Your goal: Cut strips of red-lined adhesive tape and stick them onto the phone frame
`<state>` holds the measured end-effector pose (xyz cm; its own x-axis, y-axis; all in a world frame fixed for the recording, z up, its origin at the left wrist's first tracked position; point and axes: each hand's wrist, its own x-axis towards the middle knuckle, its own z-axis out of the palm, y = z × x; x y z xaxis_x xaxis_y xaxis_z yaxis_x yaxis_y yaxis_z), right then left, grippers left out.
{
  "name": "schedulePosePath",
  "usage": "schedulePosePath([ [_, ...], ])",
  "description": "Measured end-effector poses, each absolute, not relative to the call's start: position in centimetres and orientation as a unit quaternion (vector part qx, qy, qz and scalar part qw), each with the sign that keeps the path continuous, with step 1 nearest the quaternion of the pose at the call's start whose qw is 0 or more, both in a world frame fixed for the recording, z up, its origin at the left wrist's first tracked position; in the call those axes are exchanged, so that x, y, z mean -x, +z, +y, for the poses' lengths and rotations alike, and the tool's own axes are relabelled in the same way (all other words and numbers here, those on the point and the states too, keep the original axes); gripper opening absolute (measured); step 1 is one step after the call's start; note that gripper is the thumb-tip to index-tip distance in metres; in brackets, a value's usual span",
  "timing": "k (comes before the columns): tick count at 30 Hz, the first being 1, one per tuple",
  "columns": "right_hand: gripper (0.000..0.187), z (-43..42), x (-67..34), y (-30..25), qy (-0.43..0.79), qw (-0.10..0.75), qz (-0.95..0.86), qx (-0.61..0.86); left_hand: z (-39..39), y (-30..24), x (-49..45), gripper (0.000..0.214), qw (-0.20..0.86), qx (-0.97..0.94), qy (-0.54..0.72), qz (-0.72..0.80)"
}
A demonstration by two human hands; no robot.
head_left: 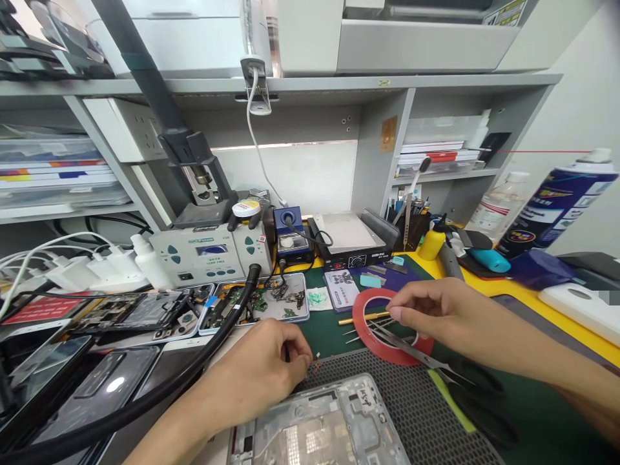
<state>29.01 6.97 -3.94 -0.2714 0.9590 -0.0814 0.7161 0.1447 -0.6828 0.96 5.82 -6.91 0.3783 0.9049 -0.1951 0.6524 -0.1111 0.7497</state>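
My left hand is closed with curled fingers above the top edge of an opened phone frame. Whatever its fingertips may hold is hidden. The phone frame lies on a dark perforated mat. Over at the roll of red tape, my right hand has thumb and forefinger pinched at the inner rim; I cannot make out what is between them. Scissors with black handles lie across the roll, blades over its opening. A thin gold-coloured tool and slim metal tips show by the roll.
A thick black hose arches across the left side. Behind stand a tray of small parts, a grey soldering station and a heating plate. Phones lie at left. A blue spray can stands at right.
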Motion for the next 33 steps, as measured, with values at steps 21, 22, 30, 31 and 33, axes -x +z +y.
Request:
schedulePosePath([
  [21, 0.012, 6.2, -33.1, -1.9, 0.267, 0.035, -0.790, 0.551, 5.7, -7.4, -2.3, 0.027, 0.307, -0.757, 0.177, 0.549],
  [22, 0.012, 6.0, -33.2, -1.8, 0.266, 0.020, -0.791, 0.550, 5.8, -7.4, -2.4, 0.028, 0.298, -0.762, 0.169, 0.549],
  [30, 0.012, 4.8, -33.5, -2.4, 0.203, -0.040, -0.808, 0.551, 6.4, -8.0, -2.0, 0.032, 0.289, -0.768, 0.159, 0.549],
  [31, 0.013, 4.7, -33.5, -2.4, 0.203, -0.044, -0.806, 0.554, 6.5, -8.1, -1.9, 0.032, 0.291, -0.767, 0.158, 0.549],
  [33, 0.014, 4.3, -33.4, -2.4, 0.203, -0.051, -0.802, 0.559, 6.5, -8.2, -1.8, 0.032, 0.292, -0.767, 0.160, 0.548],
])
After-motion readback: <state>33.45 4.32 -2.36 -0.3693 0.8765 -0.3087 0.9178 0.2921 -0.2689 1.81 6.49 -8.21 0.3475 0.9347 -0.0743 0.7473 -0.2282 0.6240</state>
